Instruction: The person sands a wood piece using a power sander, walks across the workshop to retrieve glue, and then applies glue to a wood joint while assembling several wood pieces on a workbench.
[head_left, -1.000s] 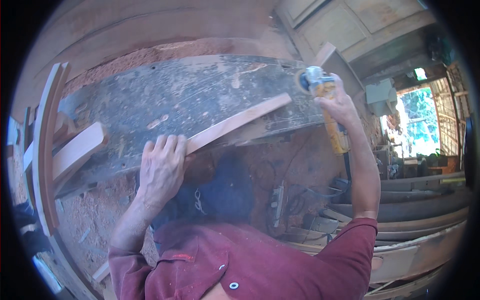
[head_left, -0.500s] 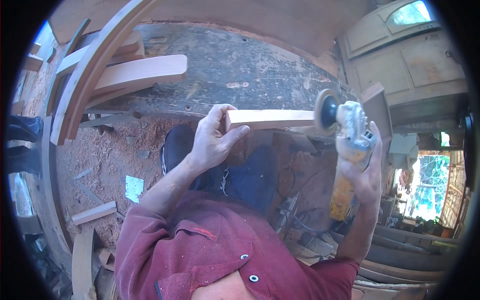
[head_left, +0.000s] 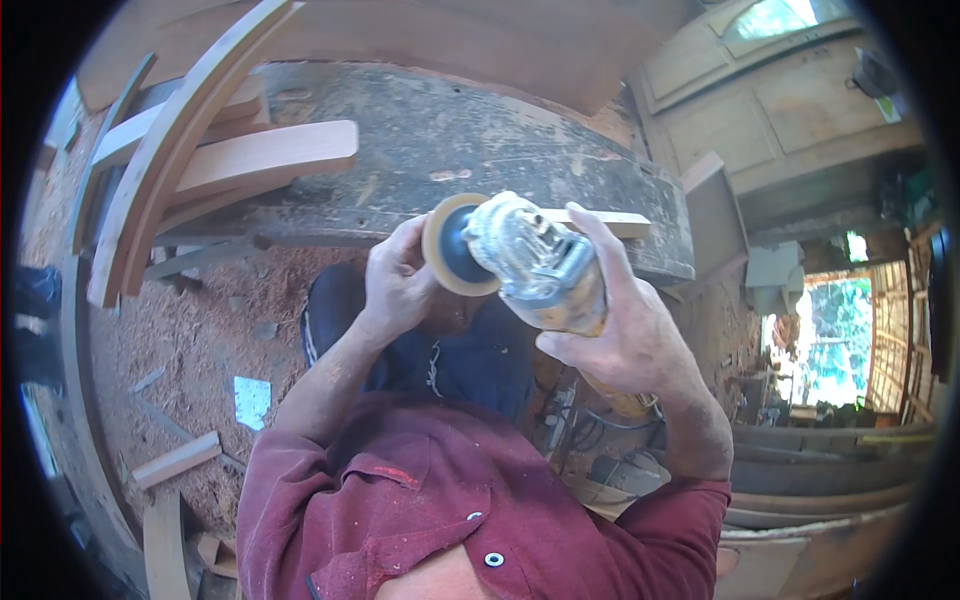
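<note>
My right hand [head_left: 625, 325] is wrapped round a dusty angle grinder [head_left: 535, 262] with a yellow body. A round sanding disc [head_left: 450, 248] on its head hangs close beside my left hand [head_left: 398, 275]. A pale wooden bar [head_left: 620, 222] lies along the near edge of the workbench, and only its right end shows past the grinder. The fingers of my left hand are bent round the bar's left end, which the disc covers. Whether the disc touches the wood I cannot tell.
On the left of the worn workbench [head_left: 400, 130] rest several wooden pieces [head_left: 270, 158] and long curved strips [head_left: 190, 130]. Shavings cover the floor [head_left: 230, 320], where a white square piece [head_left: 252, 402] lies. Wooden panel doors [head_left: 815, 110] stand at far right, with boards [head_left: 820, 470] below.
The grinder has moved left along the bar, from its right end to beside my left hand. My left hand keeps its hold. The whole view has shifted slightly.
</note>
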